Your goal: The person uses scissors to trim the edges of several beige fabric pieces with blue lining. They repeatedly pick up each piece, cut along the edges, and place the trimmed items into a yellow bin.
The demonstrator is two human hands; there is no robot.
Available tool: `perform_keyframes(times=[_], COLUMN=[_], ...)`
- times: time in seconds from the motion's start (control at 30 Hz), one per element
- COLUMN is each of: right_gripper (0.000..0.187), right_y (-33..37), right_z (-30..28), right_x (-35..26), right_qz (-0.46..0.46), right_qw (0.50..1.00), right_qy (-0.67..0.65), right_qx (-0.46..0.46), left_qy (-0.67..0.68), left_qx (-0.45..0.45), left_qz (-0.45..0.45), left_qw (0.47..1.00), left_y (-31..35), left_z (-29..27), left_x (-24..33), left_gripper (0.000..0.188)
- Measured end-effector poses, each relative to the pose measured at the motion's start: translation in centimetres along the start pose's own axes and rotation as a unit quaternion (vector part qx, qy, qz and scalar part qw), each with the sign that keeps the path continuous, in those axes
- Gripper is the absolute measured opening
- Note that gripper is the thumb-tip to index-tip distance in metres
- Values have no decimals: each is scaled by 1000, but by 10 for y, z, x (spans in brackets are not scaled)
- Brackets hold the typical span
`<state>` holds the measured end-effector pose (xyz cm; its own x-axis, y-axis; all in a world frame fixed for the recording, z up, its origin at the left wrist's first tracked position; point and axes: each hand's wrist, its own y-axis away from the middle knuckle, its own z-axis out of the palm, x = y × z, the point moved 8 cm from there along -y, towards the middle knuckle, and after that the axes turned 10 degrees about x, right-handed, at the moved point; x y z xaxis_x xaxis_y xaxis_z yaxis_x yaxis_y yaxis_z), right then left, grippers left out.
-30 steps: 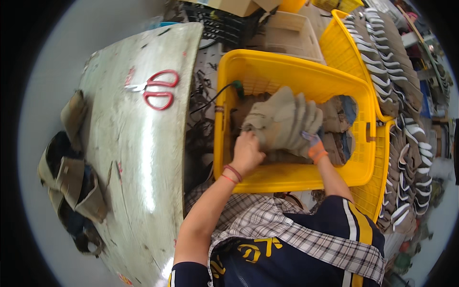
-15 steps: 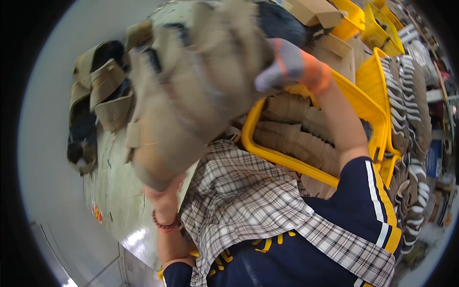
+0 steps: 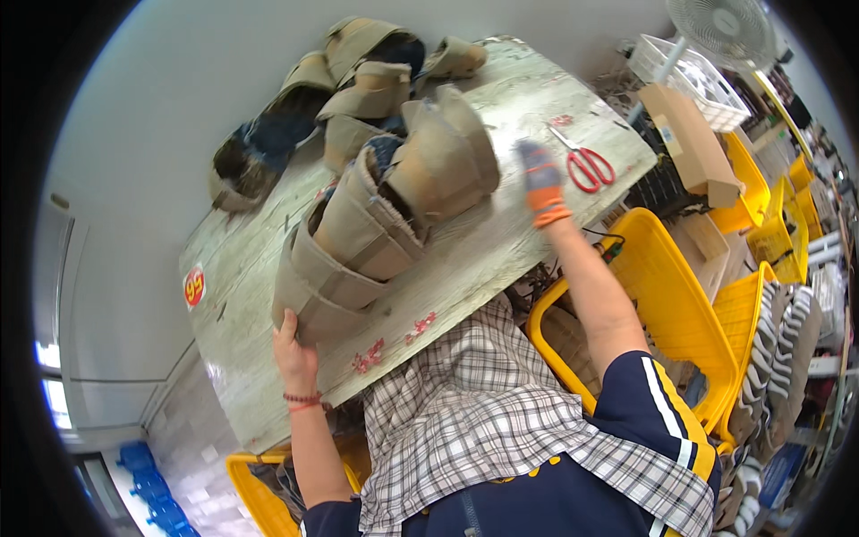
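Note:
A nested row of curved tan fabric pieces (image 3: 358,246), looking like shoe uppers with dark blue linings, lies slantwise on the worktable (image 3: 483,268). My left hand (image 3: 297,362) is bare and grips the near left end of this row, thumb against the outer fabric. Its other fingers are partly hidden. My right hand (image 3: 540,179), in a grey and orange glove, holds nothing. It is open, a little blurred, over the tabletop between the row's far end and red-handled scissors (image 3: 589,168).
More tan pieces (image 3: 367,89) are heaped along the wall. Yellow baskets (image 3: 667,286) with brown fabric pieces stand at my right, another yellow basket (image 3: 259,488) below the table at left. A cardboard box (image 3: 689,148) and a fan (image 3: 720,31) are at far right.
The row of tan pieces, held up between both hands before, now rests on the table. My right hand has let go of it; my left hand remains at its near end. The view has shifted.

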<state>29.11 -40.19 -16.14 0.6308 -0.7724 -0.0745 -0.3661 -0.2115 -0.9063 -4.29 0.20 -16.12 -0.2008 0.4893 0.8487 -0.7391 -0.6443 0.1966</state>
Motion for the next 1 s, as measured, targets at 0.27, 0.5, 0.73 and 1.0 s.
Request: perform_keyframes(times=[0.27, 0.5, 0.73, 1.0], right_gripper=[14, 37, 59, 73], right_y=[-29, 144, 259, 202], right_z=[-86, -184, -139, -170], right_x=[57, 119, 210, 196], right_qz=[254, 333, 619, 330], right_qw=[966, 920, 725, 773], right_qy=[5, 203, 104, 300], right_qx=[40, -34, -284, -452], left_qy=[4, 139, 97, 43], left_qx=[-14, 37, 97, -78], left_qz=[15, -34, -7, 38], left_qw=[1000, 989, 991, 995], left_y=[24, 52, 62, 60], left_z=[-34, -58, -74, -66], left_x=[-4, -7, 6, -39], left_gripper=[46, 51, 42, 48])
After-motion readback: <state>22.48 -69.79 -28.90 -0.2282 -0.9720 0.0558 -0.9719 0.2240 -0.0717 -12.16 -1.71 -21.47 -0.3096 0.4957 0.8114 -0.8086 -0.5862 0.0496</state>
